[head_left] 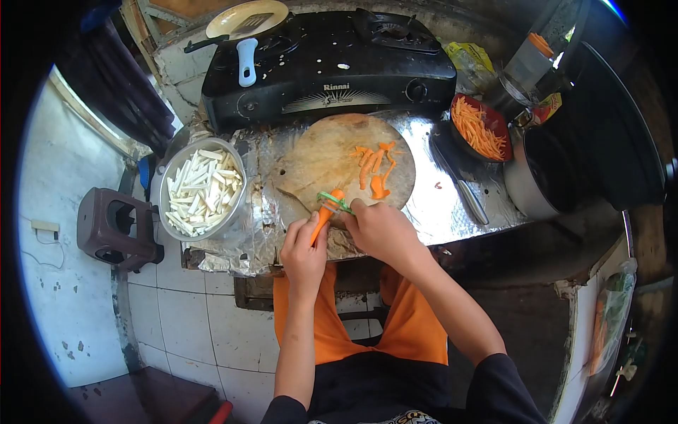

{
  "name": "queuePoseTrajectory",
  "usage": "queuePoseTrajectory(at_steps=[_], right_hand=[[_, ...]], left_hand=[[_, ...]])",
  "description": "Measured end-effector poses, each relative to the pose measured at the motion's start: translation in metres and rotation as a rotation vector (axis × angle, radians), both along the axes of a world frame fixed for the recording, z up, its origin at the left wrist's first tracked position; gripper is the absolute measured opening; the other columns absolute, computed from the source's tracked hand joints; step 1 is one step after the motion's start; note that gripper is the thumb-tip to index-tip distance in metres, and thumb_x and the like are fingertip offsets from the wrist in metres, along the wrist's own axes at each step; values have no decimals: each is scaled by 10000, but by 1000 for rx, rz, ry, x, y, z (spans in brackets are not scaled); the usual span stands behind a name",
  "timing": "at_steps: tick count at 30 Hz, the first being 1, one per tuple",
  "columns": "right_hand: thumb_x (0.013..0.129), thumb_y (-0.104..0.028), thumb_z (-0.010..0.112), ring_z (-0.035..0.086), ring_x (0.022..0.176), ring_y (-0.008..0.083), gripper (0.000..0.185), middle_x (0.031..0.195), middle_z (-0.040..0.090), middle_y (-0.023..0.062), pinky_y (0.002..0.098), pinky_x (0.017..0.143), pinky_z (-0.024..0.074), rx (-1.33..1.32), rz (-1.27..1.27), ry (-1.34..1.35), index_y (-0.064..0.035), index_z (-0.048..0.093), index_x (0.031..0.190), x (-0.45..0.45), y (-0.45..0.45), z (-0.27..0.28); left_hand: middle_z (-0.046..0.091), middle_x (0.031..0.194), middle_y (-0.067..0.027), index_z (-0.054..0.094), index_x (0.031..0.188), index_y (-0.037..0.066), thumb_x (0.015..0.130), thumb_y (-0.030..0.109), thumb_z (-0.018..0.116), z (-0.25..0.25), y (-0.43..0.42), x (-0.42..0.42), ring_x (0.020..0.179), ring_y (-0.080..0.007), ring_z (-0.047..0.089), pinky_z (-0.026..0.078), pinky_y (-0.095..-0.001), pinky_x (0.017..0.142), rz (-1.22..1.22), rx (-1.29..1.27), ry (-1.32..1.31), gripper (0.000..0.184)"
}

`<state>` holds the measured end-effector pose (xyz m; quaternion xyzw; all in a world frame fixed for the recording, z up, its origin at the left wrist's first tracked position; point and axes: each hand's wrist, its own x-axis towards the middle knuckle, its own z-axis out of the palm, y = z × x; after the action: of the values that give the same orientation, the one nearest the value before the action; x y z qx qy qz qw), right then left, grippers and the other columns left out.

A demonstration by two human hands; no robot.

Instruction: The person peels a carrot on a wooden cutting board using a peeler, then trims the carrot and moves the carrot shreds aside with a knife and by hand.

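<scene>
My left hand is closed around the lower part of an orange carrot, which tilts up over the near edge of a round wooden cutting board. In my right hand is a green-handled peeler, its head lying across the carrot near the upper end. Orange carrot peels lie scattered on the right half of the board. My fingers cover part of both the carrot and the peeler's handle.
A bowl of white cut sticks stands left of the board, and a dark red bowl holds carrot shreds at right. A knife lies on the foil. Behind is a black gas stove; a dark pot stands right.
</scene>
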<state>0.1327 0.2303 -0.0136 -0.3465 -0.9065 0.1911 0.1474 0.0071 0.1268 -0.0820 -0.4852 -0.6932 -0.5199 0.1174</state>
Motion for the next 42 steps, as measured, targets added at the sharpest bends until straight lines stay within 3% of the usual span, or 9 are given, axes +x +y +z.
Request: queuePoseTrajectory(at_steps=[6, 8, 11, 20, 23, 32, 36, 38, 42], right_hand=[[984, -343, 537, 675, 676, 448, 360, 707, 653, 263, 534, 614, 544, -74, -111, -106, -12, 632, 879, -3, 11, 1], [987, -336, 533, 670, 678, 459, 362, 706, 651, 268, 543, 622, 543, -58, -211, -73, -6, 632, 877, -5, 18, -7], [989, -298, 533, 645, 686, 497, 365, 707, 639, 306, 567, 656, 533, -66, -330, 8, 34, 626, 870, 10, 42, -6], [981, -296, 574, 623, 682, 503, 393, 679, 613, 312, 559, 655, 496, -304, -212, 132, 51, 604, 800, 8, 31, 11], [988, -296, 582, 606, 616, 477, 364, 597, 582, 252, 529, 594, 456, -307, -119, 123, 35, 581, 837, 6, 26, 6], [963, -333, 582, 673, 632, 415, 328, 646, 651, 203, 520, 602, 544, -16, 47, -91, -16, 621, 889, -7, 12, 7], [965, -335, 587, 639, 589, 437, 317, 577, 602, 211, 513, 552, 525, 106, 26, 28, -31, 605, 876, -8, 37, -17], [973, -323, 578, 634, 604, 448, 315, 597, 608, 229, 534, 574, 519, 83, -200, 31, -21, 606, 887, -8, 57, -19], [990, -299, 541, 638, 689, 489, 349, 696, 635, 289, 567, 653, 509, -90, -90, 78, 27, 602, 879, -1, 40, 18]], left_hand=[[654, 888, -102, 708, 1033, 33, 808, 16, 788, 5, -1, 3, 714, -270, 660, 531, -359, 596, -28, -21, -5, 240], [677, 897, -126, 713, 972, -10, 800, -5, 789, 7, 0, 4, 745, -276, 664, 538, -341, 679, -26, -87, -101, 188], [676, 890, -131, 702, 956, -17, 805, 2, 790, 0, -5, 0, 734, -278, 666, 540, -338, 666, -25, -57, -78, 176], [699, 876, -167, 688, 1015, -18, 861, 85, 765, 2, -3, -2, 732, -309, 702, 555, -362, 626, 8, -48, -98, 201], [699, 844, -174, 688, 1019, -20, 884, 104, 745, 3, 0, -1, 718, -319, 701, 551, -365, 621, 31, -73, -114, 191], [701, 824, -163, 706, 1009, -22, 941, 149, 687, 4, -1, -1, 704, -300, 689, 524, -355, 629, 49, -147, -138, 185], [691, 814, -169, 704, 1004, -25, 944, 145, 683, 11, -1, 0, 697, -313, 682, 520, -357, 625, 45, -212, -151, 181], [689, 810, -173, 702, 1002, -28, 947, 147, 680, 9, -5, 2, 689, -313, 678, 518, -360, 622, 41, -201, -129, 185], [686, 796, -181, 696, 1000, -43, 957, 151, 666, 15, -1, 0, 670, -316, 669, 511, -369, 615, 18, -165, -156, 201]])
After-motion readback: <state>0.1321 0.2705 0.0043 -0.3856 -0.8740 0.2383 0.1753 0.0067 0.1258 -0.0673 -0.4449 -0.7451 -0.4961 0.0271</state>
